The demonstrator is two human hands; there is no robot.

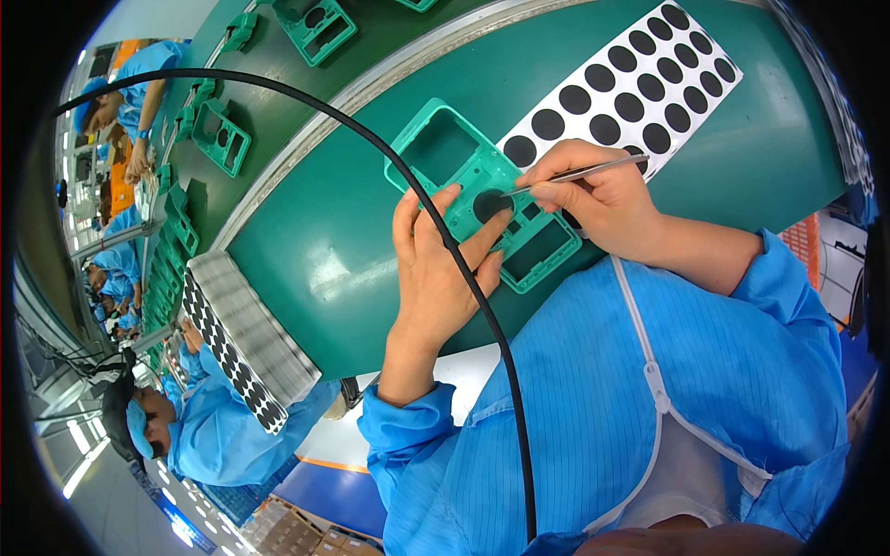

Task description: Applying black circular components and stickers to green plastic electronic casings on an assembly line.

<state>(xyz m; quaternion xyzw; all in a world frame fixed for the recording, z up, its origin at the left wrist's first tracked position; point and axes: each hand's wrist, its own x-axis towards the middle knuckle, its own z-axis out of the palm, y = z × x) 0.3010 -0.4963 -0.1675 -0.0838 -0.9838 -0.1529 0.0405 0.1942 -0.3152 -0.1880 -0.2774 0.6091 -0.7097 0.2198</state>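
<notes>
A green plastic housing (473, 167) with two large openings lies on the green worktop in front of me. A black round sticker (491, 205) sits in its middle part. My right hand (603, 204) grips metal tweezers (607, 167), their tip at the sticker's edge. My left hand (440, 264) rests on the housing with fingers spread, the index fingertip touching or very near the sticker. Just beyond my right hand lies a white sheet (593, 102) with rows of black round stickers, partly covered by that hand.
A thick stack of sticker sheets (250, 329) stands at the worktop's left end. Past a metal rail, a conveyor (269, 111) carries several green housings (222, 139). A black cable (371, 139) arcs across the view. Other people in blue (232, 426) sit along the line at left.
</notes>
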